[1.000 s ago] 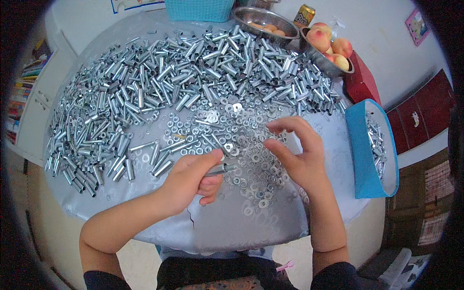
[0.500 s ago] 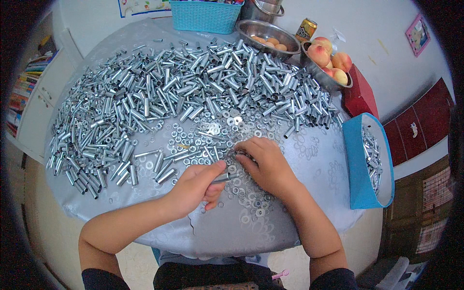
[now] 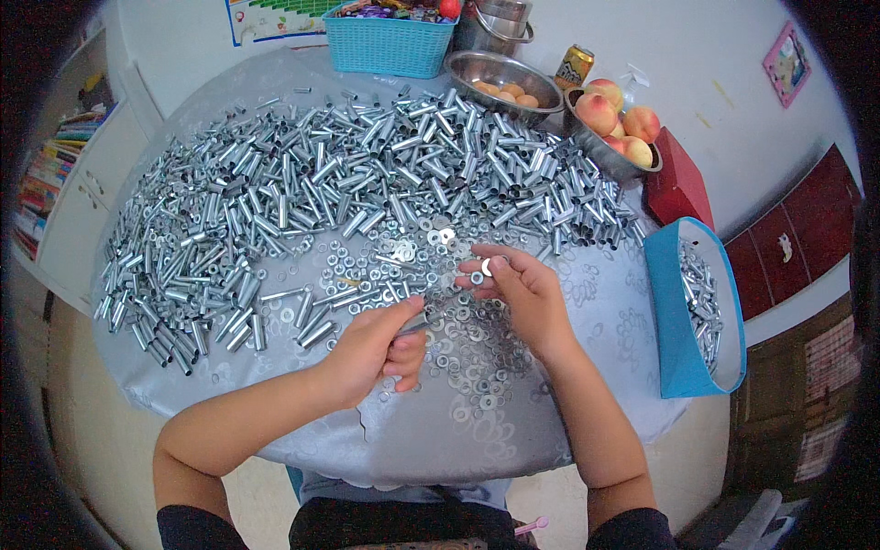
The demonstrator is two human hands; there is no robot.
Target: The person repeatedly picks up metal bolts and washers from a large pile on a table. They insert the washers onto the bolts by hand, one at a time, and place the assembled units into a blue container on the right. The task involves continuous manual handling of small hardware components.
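Note:
My left hand [image 3: 378, 356] is closed around a metal tube [image 3: 414, 324], its thumb laid along the top; most of the tube is hidden in the fist. To its right, my right hand [image 3: 527, 298] is raised over the loose washers. A shiny flat washer [image 3: 487, 267] shows between its thumb and fingers, and a small nut-like ring [image 3: 477, 278] shows beside it at the fingers. Washers [image 3: 458, 344] and nuts [image 3: 344, 259] lie scattered between and beyond both hands. A wide heap of silver tubes [image 3: 321, 174] covers the far and left parts of the table.
A blue box [image 3: 660, 312] with metal parts stands at the right edge. Along the back are a turquoise basket [image 3: 390, 50], a steel bowl of eggs [image 3: 504, 73], a yellow can [image 3: 574, 67], a bowl of peaches [image 3: 610, 151] and a red box [image 3: 678, 179].
My right hand has lifted and moved right, away from my left hand, and a washer now shows in its fingers. The left hand stays closed on the tube. The view has shifted slightly.

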